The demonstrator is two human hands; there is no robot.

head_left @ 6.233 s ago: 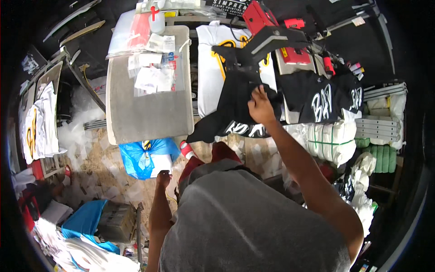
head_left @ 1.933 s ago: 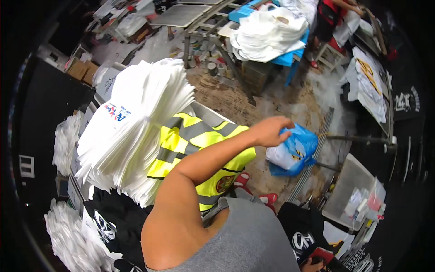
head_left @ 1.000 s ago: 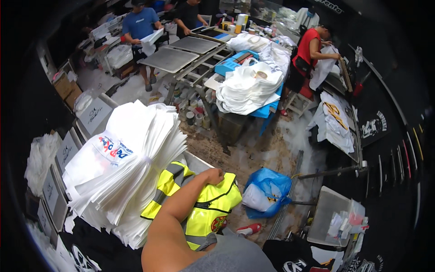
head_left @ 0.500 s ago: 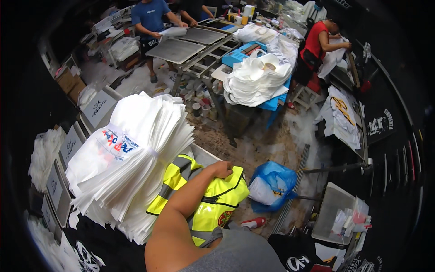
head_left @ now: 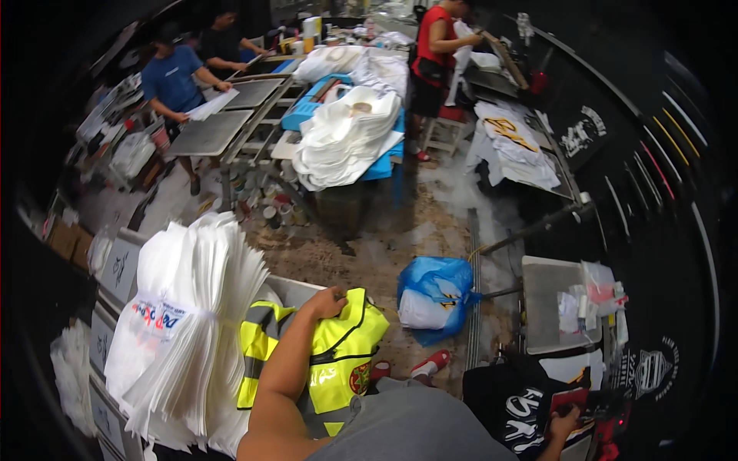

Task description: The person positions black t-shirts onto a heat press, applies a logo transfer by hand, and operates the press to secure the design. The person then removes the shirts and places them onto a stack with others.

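A neon-yellow safety vest point(head_left: 338, 338) with grey reflective bands lies bunched in front of me. My left hand point(head_left: 330, 302) has its fingers curled closed on the vest's upper edge, and my bare forearm crosses it. At the lower right, my right hand point(head_left: 565, 422) is closed at a red and black object point(head_left: 573, 401) whose kind I cannot make out. Black fabric with white lettering point(head_left: 511, 411) lies beside that hand. A tall, tied bundle of white sheet-like material point(head_left: 200, 323) stands directly left of the vest.
A blue plastic bag point(head_left: 437, 296) with white contents sits on the floor ahead. Beyond stands a work table holding a white stack point(head_left: 350, 142). Two people work at the far left; a person in red point(head_left: 438, 46) stands farther back. A grey platen point(head_left: 557, 303) is at right.
The view has swung to the right, so the scene sits farther left. My right hand has come into sight at the lower right. My left hand stays on the vest.
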